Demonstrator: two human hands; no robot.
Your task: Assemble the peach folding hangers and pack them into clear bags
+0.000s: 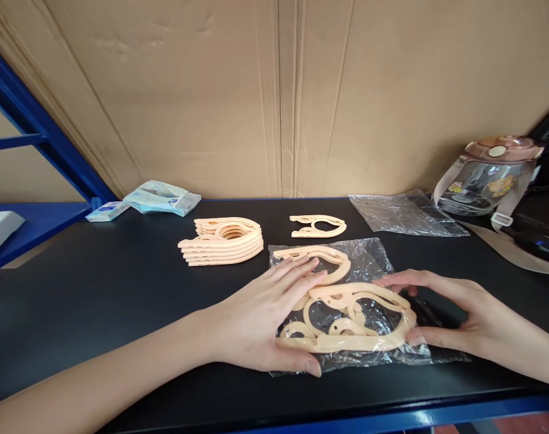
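A clear plastic bag with several peach-coloured folding hangers lies flat in front of me. My left hand rests on the bag's left part, its fingers stretched out over the hangers and its thumb along the near edge. At the right end, my right hand holds the bagged hangers between its spread thumb and curled fingers. The left hand hides the hangers' left ends. Behind the bag lies a single folded hanger. A neat stack of several folded hangers sits to the left.
A flat plastic bag lies at the back right, beside a clear water bottle with a strap. Tissue packs sit at the back left. Cardboard stands behind the black tabletop; a blue metal frame rises on the left.
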